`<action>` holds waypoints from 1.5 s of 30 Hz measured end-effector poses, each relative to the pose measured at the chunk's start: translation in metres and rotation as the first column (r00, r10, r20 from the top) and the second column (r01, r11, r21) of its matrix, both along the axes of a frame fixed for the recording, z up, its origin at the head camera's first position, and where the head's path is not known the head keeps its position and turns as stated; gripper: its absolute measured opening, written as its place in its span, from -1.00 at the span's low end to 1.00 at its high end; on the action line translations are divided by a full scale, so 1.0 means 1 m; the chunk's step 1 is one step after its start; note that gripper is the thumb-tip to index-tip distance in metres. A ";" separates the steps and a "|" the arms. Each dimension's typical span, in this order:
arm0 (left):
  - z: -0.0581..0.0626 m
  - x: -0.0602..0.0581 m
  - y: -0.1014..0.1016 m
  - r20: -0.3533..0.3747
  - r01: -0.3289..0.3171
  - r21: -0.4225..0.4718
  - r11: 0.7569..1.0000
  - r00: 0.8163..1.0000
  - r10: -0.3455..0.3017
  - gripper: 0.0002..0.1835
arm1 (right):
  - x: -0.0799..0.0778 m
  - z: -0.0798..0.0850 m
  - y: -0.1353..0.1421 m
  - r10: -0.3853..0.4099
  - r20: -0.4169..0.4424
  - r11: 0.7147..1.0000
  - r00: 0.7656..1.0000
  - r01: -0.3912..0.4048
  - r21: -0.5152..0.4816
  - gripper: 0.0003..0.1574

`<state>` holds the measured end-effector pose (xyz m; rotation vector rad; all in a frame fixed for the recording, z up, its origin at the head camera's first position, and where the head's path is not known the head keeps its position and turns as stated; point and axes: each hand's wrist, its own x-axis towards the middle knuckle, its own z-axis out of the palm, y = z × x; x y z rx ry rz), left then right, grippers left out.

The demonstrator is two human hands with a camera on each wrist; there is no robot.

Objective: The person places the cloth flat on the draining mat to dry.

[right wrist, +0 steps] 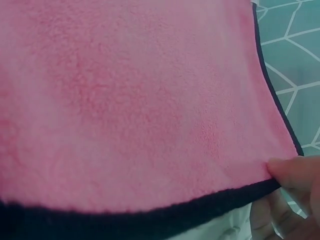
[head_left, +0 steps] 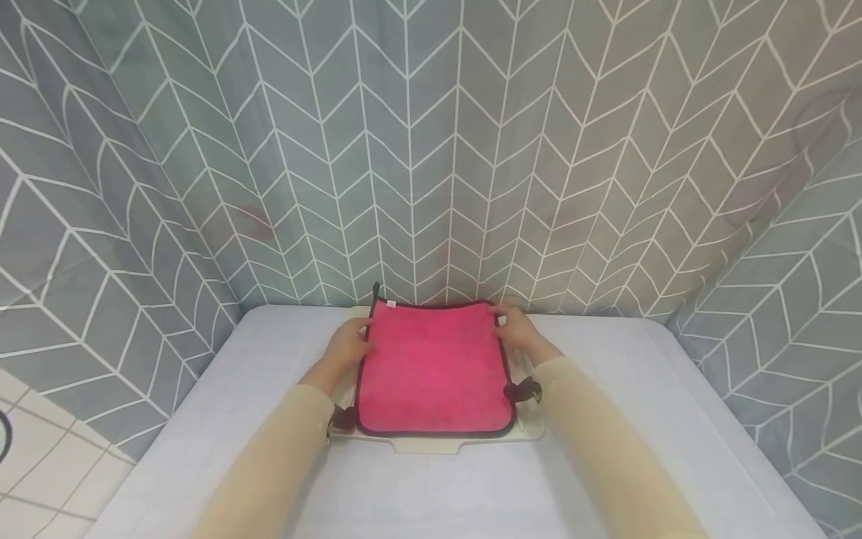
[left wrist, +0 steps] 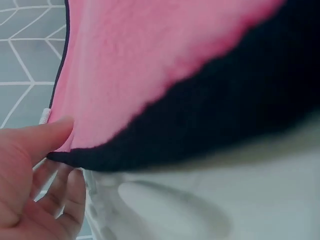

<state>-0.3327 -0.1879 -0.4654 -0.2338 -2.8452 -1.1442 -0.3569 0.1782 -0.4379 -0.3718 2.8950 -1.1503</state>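
Observation:
A pink cloth (head_left: pixel 434 367) with dark edging is spread over a pale plastic tray (head_left: pixel 424 446), hiding most of it. A small white tag (head_left: pixel 390 304) and a dark loop (head_left: pixel 376 289) show at its far left corner. My left hand (head_left: pixel 349 344) pinches the cloth's left edge near that corner, thumb on top and fingers below, as the left wrist view shows. On the other side, my right hand (head_left: pixel 520 333) pinches the cloth near its far right corner. In the left wrist view, part of the tray (left wrist: pixel 165 205) shows beneath the cloth's edging.
The tray lies on a table with a white cover (head_left: pixel 606 419). Grey curtains (head_left: pixel 431 150) with white zigzag lines hang behind the table and at both sides. White floor tiles (head_left: pixel 40 457) show at the lower left.

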 end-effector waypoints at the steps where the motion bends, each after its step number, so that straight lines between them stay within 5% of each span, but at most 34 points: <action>1: 0.000 -0.001 0.001 0.008 0.005 -0.022 1.000 1.000 -0.005 -0.41 | 0.000 -0.001 0.000 0.008 -0.005 1.000 1.000 -0.008 0.018 -0.31; 8: 0.007 0.004 0.008 0.079 0.040 -0.124 0.991 0.996 -0.030 -0.36 | -0.002 -0.010 -0.002 0.027 0.007 0.993 1.000 -0.028 0.115 -0.28; 17: 0.005 0.013 0.011 0.231 0.063 -0.088 0.994 0.972 -0.041 -0.22 | 0.004 -0.022 -0.003 -0.002 0.042 0.990 0.999 -0.004 0.143 -0.20; 27: 0.014 0.016 0.017 0.172 0.062 -0.163 0.985 0.985 -0.033 -0.23 | 0.001 -0.019 0.002 0.068 -0.012 0.979 0.998 -0.064 0.191 -0.25; 36: 0.036 0.010 0.024 0.036 0.075 -0.326 0.942 0.997 -0.067 -0.38 | 0.008 0.010 -0.005 0.079 -0.061 0.958 0.995 -0.059 0.281 -0.40; 41: 0.041 0.004 0.036 0.016 0.082 -0.426 0.901 0.996 -0.083 -0.27 | 0.005 0.012 -0.024 0.090 -0.170 0.914 0.981 -0.014 0.404 -0.47; 45: 0.028 -0.008 0.045 0.027 0.086 -0.467 0.880 0.996 -0.083 -0.11 | 0.004 0.005 -0.039 0.103 -0.172 0.853 0.980 0.002 0.522 -0.43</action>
